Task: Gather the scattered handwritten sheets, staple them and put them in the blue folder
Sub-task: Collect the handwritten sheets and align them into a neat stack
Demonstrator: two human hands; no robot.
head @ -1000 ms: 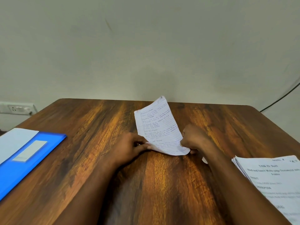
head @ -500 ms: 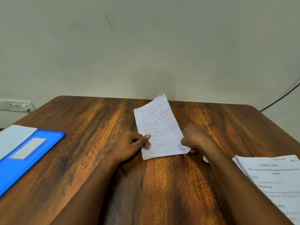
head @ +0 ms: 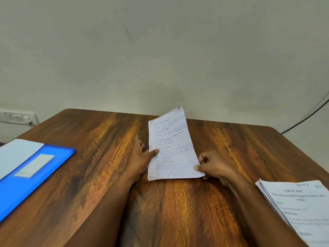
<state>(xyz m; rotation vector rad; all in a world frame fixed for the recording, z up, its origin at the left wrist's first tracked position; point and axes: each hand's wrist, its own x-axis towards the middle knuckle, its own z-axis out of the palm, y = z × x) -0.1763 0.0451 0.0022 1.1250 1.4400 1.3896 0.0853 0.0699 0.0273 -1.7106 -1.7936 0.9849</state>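
Observation:
A stack of lined handwritten sheets [head: 171,147] stands tilted in the middle of the wooden table [head: 178,211], its bottom edge on the wood and its top leaning toward the wall. My left hand [head: 142,157] holds its left edge, thumb on the front and fingers behind. My right hand [head: 211,165] pinches the lower right corner. The blue folder [head: 33,177] lies shut at the left edge with a pale label on its cover. No stapler is in view.
A white sheet [head: 16,154] lies partly on the folder's far left side. A stack of printed pages [head: 300,209] sits at the right front edge. A wall socket [head: 17,117] and a black cable [head: 306,116] are beyond the table.
The sheets have been lifted more upright and squared. My left hand has slid up from the bottom corner to the left edge. My right hand keeps its hold on the lower right corner.

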